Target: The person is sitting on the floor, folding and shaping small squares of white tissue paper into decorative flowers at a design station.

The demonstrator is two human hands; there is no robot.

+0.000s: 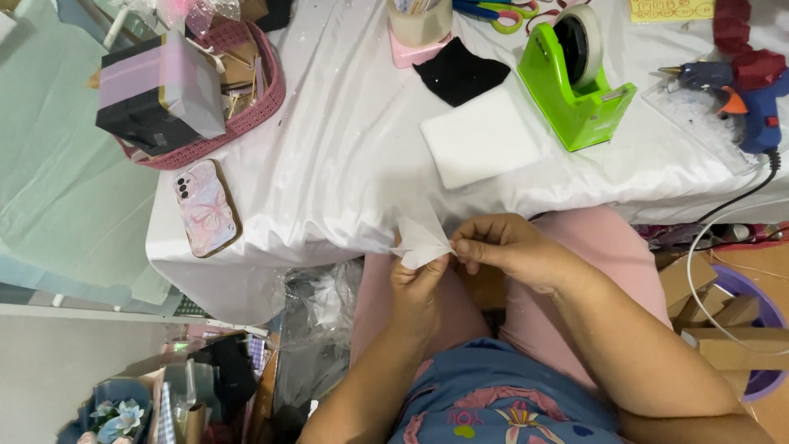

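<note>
Where the white-draped counter (345,148) drops off at its near edge, both hands meet just below and in front of that edge, over the person's lap. The left hand (417,289) comes up from below and pinches the folded piece of white fabric (421,240) between thumb and fingers; the right hand (511,249) closes its fingertips on the fabric's right side, so the two hands touch. The fabric fans upward against the hanging cloth. On the counter, near the edge to the left, lies a phone (206,207) in a pink case, beside a pink basket (246,115). A white pad (479,138) and a green tape dispenser (575,86) stand farther back, well apart from the hands. A blue glue gun (752,99) lies at the right, its cord (723,238) trailing over the edge.
</note>
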